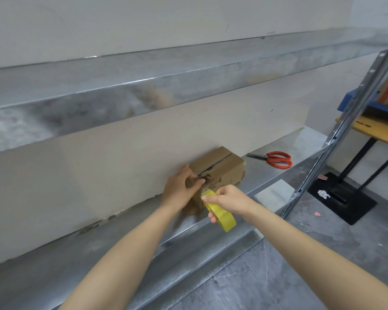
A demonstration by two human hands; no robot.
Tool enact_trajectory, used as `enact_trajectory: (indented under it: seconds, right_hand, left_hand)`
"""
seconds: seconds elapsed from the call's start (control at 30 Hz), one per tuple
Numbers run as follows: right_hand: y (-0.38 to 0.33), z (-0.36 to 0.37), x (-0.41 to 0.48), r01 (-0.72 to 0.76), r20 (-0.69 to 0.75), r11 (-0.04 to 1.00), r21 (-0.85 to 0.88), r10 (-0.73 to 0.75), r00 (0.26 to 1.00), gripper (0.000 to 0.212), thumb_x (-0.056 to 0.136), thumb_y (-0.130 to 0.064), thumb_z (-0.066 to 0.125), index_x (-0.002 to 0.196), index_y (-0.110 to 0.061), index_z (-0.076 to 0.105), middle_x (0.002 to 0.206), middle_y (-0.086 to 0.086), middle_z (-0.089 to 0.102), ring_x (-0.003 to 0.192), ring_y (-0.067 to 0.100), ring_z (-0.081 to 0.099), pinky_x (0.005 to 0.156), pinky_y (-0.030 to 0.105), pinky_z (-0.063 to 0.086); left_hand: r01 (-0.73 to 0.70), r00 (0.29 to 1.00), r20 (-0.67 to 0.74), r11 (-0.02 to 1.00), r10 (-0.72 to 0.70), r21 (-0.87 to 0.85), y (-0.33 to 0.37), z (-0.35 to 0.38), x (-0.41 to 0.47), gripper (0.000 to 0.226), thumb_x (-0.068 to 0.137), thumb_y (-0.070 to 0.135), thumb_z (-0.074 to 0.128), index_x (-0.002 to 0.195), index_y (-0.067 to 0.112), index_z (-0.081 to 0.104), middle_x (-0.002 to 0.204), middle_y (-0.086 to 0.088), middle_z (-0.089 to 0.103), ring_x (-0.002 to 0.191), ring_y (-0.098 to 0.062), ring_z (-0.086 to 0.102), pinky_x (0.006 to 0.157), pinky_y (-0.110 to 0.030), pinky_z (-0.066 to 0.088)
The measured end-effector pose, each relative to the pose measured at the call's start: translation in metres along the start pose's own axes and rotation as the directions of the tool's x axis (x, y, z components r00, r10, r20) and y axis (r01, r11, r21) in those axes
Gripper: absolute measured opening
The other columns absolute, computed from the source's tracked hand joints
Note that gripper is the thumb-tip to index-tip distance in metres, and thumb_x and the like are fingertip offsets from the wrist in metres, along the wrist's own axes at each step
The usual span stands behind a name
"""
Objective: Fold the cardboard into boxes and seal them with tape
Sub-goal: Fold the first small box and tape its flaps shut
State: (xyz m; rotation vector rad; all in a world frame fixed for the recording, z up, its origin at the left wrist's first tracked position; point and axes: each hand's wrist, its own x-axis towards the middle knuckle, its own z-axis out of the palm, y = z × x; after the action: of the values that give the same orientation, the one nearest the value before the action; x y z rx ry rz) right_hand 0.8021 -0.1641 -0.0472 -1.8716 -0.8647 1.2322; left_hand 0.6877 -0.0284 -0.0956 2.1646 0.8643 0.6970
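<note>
A small brown cardboard box (222, 168) lies on the metal shelf (112, 249) against the wall, its top flaps closed with a torn seam along the middle. My left hand (180, 189) grips the box's near end, thumb pressed on the top seam. My right hand (226, 200) holds a yellow tape roll (222, 212) just in front of the box's near end, thumb on the roll's edge. A short strip of tape seems to run from the roll to the box.
Red-handled scissors (276, 159) lie on the shelf right of the box. An upper shelf (143, 86) hangs overhead. A slotted steel upright (336, 130) stands at right, with a black stand base (343, 195) and more boxes beyond.
</note>
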Motion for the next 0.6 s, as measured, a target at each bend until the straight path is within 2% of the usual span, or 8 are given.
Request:
enact_trajectory:
  seconds: [0.1,0.17,0.2,0.33,0.47,0.6]
  right_hand:
    - [0.000,-0.003,-0.001,0.013,0.009,1.000,-0.015,-0.013,1.000,0.032,0.089,-0.030,0.070,0.097,-0.002,0.057,0.073,0.015,0.072,0.062,0.025,0.068,0.064,0.032,0.056]
    - [0.000,-0.005,-0.003,0.023,0.018,0.999,-0.024,-0.022,1.000,0.027,0.090,-0.029,0.069,0.094,-0.004,0.059,0.071,0.013,0.071,0.059,0.022,0.067,0.059,0.030,0.056]
    - [0.001,-0.005,-0.003,0.030,0.020,0.999,-0.024,-0.030,0.999,0.027,0.091,-0.029,0.068,0.094,-0.004,0.059,0.071,0.013,0.071,0.058,0.020,0.067,0.059,0.030,0.055]
    - [0.002,-0.005,-0.003,0.050,0.005,0.999,0.002,-0.050,0.999,0.033,0.091,-0.034,0.068,0.094,-0.001,0.061,0.069,0.012,0.070,0.056,0.017,0.065,0.061,0.029,0.056]
    - [0.003,-0.005,0.000,0.071,-0.006,0.997,-0.014,-0.071,0.997,0.038,0.089,-0.038,0.068,0.091,-0.001,0.062,0.067,0.012,0.070,0.054,0.015,0.063,0.069,0.035,0.055]
    - [0.004,-0.005,0.004,0.080,-0.017,0.992,-0.098,-0.082,0.997,0.041,0.087,-0.043,0.069,0.085,-0.003,0.064,0.070,0.014,0.072,0.056,0.013,0.065,0.080,0.039,0.056]
  left_hand:
    - [0.050,0.999,0.018,0.999,-0.050,0.001,-0.001,0.001,-0.003,0.027,0.081,0.050,0.070,0.095,0.033,0.055,0.127,-0.004,0.062,0.127,-0.019,0.051,0.101,-0.033,0.043]
    - [0.073,0.996,0.044,0.997,-0.075,0.030,0.001,0.002,-0.006,0.052,0.080,0.051,0.071,0.121,0.023,0.054,0.137,-0.004,0.055,0.131,-0.017,0.047,0.104,-0.031,0.040]
    - [0.068,0.996,0.052,0.996,-0.071,0.056,0.003,0.002,-0.007,0.062,0.080,0.052,0.071,0.128,0.020,0.050,0.140,-0.003,0.052,0.132,-0.018,0.046,0.104,-0.032,0.040]
    - [0.056,0.996,0.064,0.994,-0.063,0.096,0.005,0.004,-0.010,0.074,0.081,0.054,0.068,0.139,0.017,0.039,0.141,-0.001,0.050,0.133,-0.020,0.044,0.103,-0.034,0.040]
    - [0.094,0.993,0.055,0.985,-0.103,0.145,0.005,0.006,-0.012,0.095,0.082,0.057,0.064,0.153,0.014,0.018,0.136,0.006,0.053,0.131,-0.019,0.043,0.103,-0.038,0.040]
    - [0.119,0.992,0.029,0.976,-0.126,0.185,0.006,0.009,-0.013,0.093,0.083,0.059,0.062,0.154,0.020,0.016,0.138,0.010,0.052,0.128,-0.019,0.047,0.100,-0.039,0.041]
